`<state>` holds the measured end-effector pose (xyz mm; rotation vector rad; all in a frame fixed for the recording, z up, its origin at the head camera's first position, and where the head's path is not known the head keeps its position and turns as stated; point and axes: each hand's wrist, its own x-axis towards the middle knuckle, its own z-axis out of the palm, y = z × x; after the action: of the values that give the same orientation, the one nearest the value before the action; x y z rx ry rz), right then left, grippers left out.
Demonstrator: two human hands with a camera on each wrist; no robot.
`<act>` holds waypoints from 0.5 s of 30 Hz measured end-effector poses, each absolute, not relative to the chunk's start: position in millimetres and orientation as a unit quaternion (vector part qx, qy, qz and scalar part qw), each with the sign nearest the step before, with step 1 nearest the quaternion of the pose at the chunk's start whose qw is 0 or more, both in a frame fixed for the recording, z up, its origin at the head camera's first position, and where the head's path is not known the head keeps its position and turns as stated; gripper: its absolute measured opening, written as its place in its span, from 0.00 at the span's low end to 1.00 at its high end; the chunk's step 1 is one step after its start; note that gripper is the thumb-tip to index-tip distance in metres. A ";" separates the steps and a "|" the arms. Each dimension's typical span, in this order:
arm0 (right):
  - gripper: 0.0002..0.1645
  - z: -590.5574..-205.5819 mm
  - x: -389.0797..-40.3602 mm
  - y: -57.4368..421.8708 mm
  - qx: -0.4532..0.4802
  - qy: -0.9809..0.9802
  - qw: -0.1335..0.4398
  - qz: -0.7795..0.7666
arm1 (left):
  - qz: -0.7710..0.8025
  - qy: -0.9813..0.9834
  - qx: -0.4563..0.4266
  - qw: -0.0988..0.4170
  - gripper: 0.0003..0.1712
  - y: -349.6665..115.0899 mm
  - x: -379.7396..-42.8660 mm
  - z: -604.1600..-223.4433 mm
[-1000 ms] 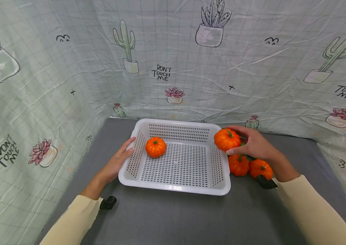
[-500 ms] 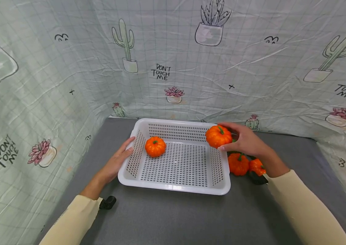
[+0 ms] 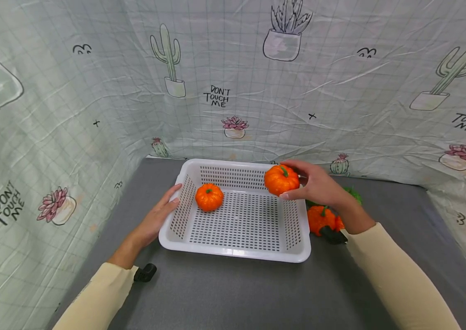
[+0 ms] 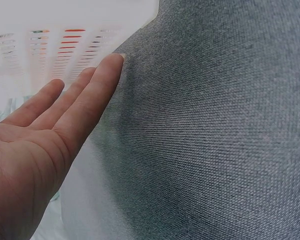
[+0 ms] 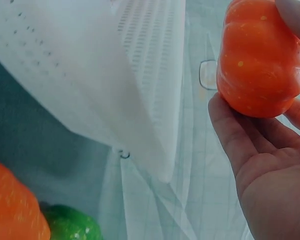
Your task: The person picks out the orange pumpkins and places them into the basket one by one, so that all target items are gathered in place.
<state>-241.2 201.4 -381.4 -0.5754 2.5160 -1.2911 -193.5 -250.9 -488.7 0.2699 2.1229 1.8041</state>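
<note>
Grey table [image 3: 216, 293]. Basket [image 3: 233, 252] touched at nine o'clock by left hand [image 3: 154, 222], fingers straight. Pumpkin [image 3: 281, 180] pinched in right hand [image 3: 317, 185] at basket's two o'clock; if lowered too soon, rim [image 3: 304, 224] could be struck, pumpkin lost outside.
</note>
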 end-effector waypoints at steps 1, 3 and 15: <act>0.52 -381.5 -241.8 199.1 -0.198 0.863 0.129 -0.447 | 0.635 0.747 0.095 0.170 0.35 -250.9 -193.4 -488.8; 0.53 -381.6 -243.1 194.9 -0.198 0.859 0.132 -0.453 | 0.634 0.748 0.096 0.170 0.35 -250.9 -193.3 -489.0; 0.52 -385.7 -248.8 173.5 -0.213 0.857 0.134 -0.450 | 0.632 0.750 0.099 0.167 0.35 -250.7 -194.2 -489.4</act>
<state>-248.8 173.5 -385.7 -0.6166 2.4830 -1.3049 -194.2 -250.7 -489.4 0.2820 2.1342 1.7985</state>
